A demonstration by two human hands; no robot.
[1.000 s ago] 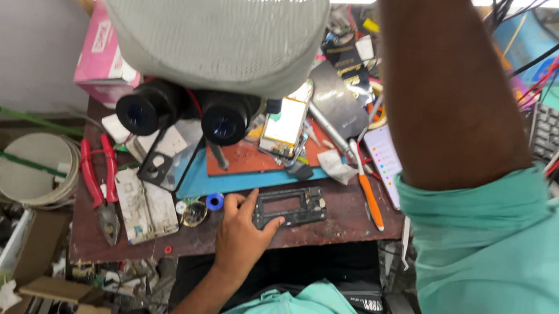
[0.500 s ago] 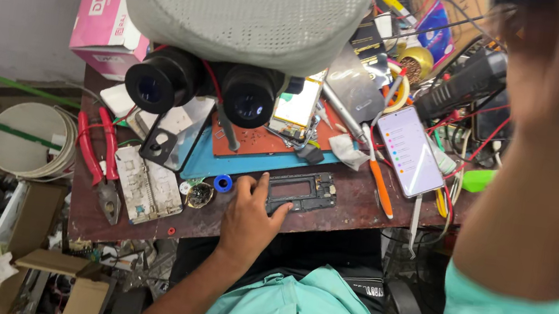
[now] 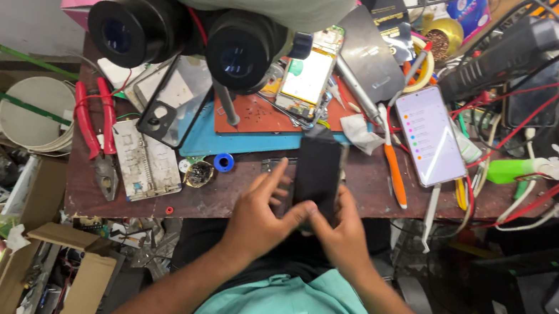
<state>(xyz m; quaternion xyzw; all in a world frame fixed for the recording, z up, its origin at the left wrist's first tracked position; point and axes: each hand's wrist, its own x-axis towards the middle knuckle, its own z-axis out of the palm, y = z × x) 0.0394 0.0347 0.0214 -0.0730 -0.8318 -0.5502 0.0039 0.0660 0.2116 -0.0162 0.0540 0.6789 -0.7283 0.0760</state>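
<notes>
Both hands are wrapped round that flat black slab phone (image 3: 318, 173), left hand (image 3: 259, 212) and right hand (image 3: 341, 236) pinching its lower end, just below the blue rubber mat (image 3: 238, 143). I'd guess it's light, stiff, slick and crack-prone, so keep your grip on the side edges.

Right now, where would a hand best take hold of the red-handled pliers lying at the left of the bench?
Grip the red-handled pliers around both red handles, coming from above. The handles lie flat, close together and exposed on the brown bench top, while the metal jaws point toward the bench's near edge beside a pale circuit board.
</notes>
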